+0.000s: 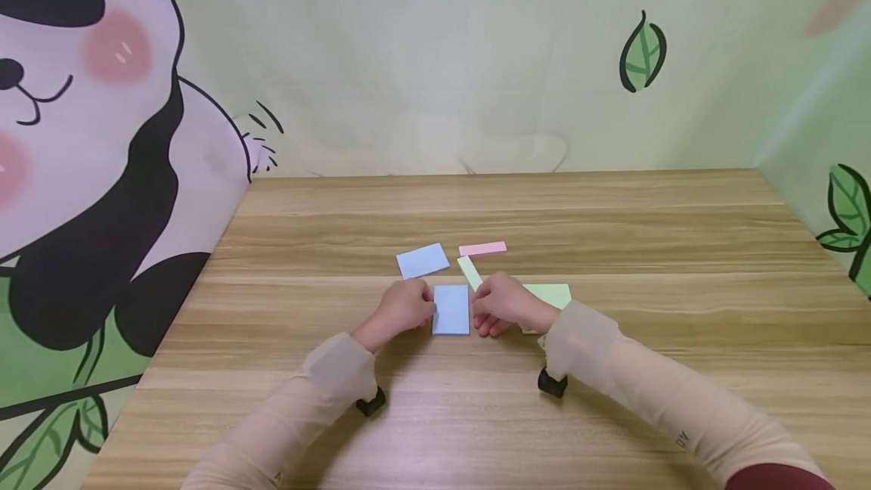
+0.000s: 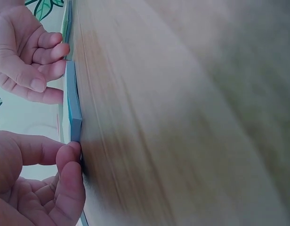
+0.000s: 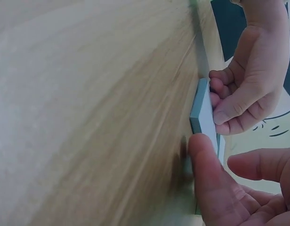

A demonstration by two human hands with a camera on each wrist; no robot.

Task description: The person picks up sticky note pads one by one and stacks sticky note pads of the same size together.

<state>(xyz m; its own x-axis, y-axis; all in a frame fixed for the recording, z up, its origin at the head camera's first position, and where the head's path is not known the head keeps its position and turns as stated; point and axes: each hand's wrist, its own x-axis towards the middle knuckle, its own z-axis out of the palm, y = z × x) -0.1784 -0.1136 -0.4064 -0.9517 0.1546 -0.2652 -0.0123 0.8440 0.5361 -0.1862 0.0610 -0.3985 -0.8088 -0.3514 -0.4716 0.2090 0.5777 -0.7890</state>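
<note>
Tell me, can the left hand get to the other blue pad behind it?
Probably yes. The left hand touches the near blue pad; the other blue pad lies just beyond on bare table, nothing between.

Playful recording booth or children's corner: cartoon panda backdrop [image 1: 88, 134], painted green leaves [image 1: 643, 51], plain wooden table [image 1: 612, 225], coloured sticky-note pads [image 1: 422, 260].
</note>
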